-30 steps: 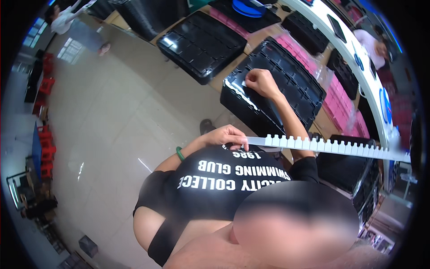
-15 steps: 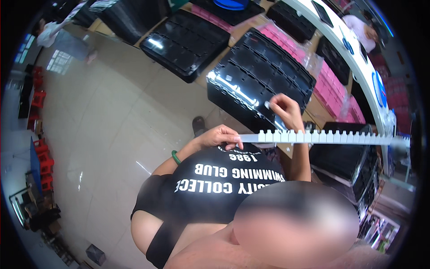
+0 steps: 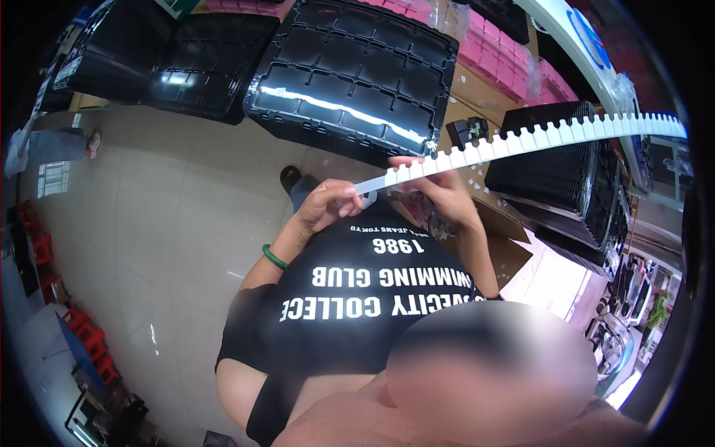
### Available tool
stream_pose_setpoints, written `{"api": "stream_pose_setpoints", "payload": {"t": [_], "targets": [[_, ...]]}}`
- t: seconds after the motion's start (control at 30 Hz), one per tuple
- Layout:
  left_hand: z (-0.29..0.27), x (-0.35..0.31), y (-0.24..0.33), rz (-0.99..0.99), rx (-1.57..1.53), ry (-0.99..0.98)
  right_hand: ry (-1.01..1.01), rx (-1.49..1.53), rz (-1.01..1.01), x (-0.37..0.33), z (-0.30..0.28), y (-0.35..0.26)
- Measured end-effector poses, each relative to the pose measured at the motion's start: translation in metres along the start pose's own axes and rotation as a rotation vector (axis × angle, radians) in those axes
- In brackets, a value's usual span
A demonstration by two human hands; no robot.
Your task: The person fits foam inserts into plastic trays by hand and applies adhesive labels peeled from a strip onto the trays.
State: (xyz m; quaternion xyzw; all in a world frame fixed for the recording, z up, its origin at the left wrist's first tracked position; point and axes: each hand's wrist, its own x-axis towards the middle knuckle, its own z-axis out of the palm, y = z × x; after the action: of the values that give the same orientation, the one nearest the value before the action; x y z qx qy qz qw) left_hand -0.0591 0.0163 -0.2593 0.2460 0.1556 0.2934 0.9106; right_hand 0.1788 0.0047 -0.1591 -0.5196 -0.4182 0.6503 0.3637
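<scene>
both hands pinch a white strip: left hand clamped on its end, right hand beside; black tray beyond, strip not yet set down.

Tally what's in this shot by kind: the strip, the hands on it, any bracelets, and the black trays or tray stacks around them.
white toothed strip: 1
hands gripping it: 2, the left hand and the right hand
green bracelet: 1
black trays or tray stacks clear enough to count: 4; others at the top edge are cut off
Total: 8
</scene>
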Motion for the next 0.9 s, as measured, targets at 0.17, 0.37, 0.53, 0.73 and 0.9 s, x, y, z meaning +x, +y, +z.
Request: {"api": "stream_pose_setpoints", "payload": {"t": [0.17, 0.37, 0.53, 0.73, 0.9], "targets": [[0.007, 0.0, -0.012, 0.04, -0.067, -0.007, -0.158, 0.102, 0.139, 0.02, -0.004, 0.015], [-0.009, 0.0, -0.007, 0.057, -0.001, 0.042, -0.143, 0.021, -0.109, 0.054, -0.056, 0.009], [-0.014, 0.008, 0.015, -0.038, 0.129, 0.058, 0.208, -0.577, -0.309, 0.132, -0.124, -0.049], [-0.028, 0.028, 0.039, -0.095, 0.286, -0.035, 0.456, -1.064, -0.392, 0.217, -0.156, -0.052], [-0.028, 0.036, 0.047, -0.099, 0.3, -0.056, 0.47, -1.128, -0.274, 0.224, -0.156, -0.056]]}}
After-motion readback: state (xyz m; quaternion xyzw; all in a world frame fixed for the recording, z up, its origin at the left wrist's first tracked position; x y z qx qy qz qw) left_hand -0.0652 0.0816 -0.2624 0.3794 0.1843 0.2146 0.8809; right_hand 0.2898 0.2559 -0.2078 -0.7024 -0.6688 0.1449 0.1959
